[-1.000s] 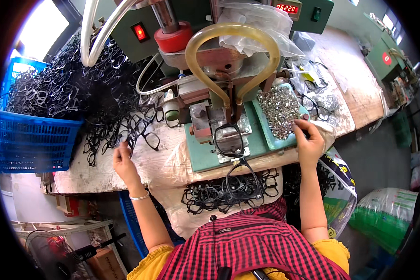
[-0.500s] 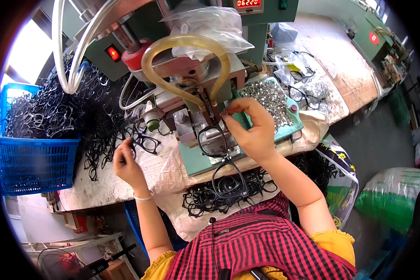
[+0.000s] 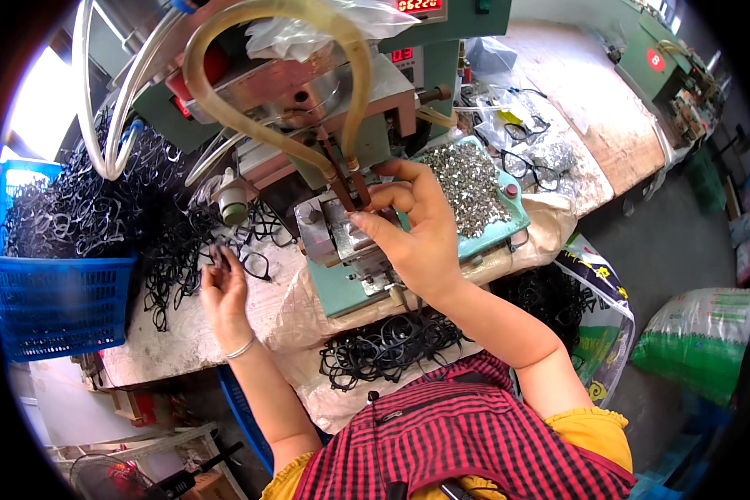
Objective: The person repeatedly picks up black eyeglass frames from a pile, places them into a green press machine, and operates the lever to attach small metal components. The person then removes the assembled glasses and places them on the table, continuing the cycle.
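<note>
"At the machine, what of the right hand?"

"Fingers bent, grasp hidden from us; the steep prongs stand just left of its fingertips. The farther left hand curls by black frames; we cannot tell its hold."

There are two hands, left hand and right hand; one bracelet; one turquoise tray; two red-lit displays at the top; one fan lower left; one green-and-white sack at right. Metal bits and heaped eyeglass frames are too many to count.
</note>
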Tool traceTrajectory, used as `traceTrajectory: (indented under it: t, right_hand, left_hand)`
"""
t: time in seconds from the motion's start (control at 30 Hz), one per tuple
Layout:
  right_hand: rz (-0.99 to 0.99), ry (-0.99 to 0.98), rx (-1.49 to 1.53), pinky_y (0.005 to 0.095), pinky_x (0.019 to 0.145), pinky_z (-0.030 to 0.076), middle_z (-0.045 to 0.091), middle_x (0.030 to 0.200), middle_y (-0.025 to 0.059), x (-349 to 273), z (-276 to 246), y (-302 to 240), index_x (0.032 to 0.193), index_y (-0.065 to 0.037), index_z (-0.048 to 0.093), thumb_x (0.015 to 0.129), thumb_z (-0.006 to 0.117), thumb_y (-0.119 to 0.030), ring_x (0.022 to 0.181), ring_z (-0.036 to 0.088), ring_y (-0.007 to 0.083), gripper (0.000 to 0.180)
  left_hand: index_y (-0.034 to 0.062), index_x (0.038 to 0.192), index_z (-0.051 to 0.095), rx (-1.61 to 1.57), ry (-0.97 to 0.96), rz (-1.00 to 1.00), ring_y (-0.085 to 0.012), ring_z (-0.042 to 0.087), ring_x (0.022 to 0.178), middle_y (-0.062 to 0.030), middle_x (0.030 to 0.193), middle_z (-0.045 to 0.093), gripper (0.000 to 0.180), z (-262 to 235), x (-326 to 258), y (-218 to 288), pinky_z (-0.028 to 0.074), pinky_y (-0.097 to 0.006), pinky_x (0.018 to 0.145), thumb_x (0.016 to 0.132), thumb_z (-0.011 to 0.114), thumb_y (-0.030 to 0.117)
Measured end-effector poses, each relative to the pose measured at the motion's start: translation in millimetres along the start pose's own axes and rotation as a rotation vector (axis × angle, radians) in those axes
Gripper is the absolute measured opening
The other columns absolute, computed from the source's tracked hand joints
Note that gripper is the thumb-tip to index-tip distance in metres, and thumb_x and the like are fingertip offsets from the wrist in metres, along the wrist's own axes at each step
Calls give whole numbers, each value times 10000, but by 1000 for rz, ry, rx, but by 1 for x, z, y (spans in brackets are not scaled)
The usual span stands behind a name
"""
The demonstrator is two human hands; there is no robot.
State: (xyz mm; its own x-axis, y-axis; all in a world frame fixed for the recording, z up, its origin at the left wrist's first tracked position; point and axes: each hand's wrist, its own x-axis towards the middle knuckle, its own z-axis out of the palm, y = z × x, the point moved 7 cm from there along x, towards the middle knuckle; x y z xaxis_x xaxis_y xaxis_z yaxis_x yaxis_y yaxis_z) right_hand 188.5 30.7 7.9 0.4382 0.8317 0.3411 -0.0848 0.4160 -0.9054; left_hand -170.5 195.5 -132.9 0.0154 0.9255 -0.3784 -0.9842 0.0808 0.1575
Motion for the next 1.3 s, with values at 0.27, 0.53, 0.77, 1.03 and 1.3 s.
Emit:
traceTrajectory:
  t: [0.27,0.53,0.77,1.03,1.3]
  right_hand:
    - [-25,-16,-82,276,910,465,706,918,55,-1,-5,0,1277,10,497,844,738,-25,938,644,127,497]
    - [-34,73,33,266,875,496,714,915,61,-3,-7,10,1246,31,515,830,773,-20,931,653,127,492]
    - [-146,61,-14,268,864,504,717,949,62,-2,-3,10,1271,17,527,821,802,-22,954,661,122,529]
    - [-113,-24,-106,284,875,490,727,900,58,4,-13,10,1209,14,536,850,751,-38,915,666,124,422]
    - [46,254,-85,237,821,518,726,953,45,29,-99,34,1026,3,701,907,714,-6,885,677,112,120]
  left_hand:
    - [-77,979,626,894,-377,1053,-272,679,1025,-216,1083,697,264,143,-149,0,570,-393,953,1045,547,166]
    - [-42,670,599,1690,-1014,1283,-152,599,634,-139,804,745,162,227,-245,-137,442,-255,614,823,625,-91]
    - [-9,611,479,1595,-1034,1279,-79,518,529,-123,765,747,279,233,-236,-136,380,-211,498,790,669,-108]
    - [97,660,544,1835,-1462,1398,-171,621,622,-43,883,731,227,181,-305,-165,503,-302,544,682,729,-32]
    - [97,713,573,1817,-1815,1283,-133,548,632,-18,927,684,210,159,-287,-218,479,-277,531,689,764,15]
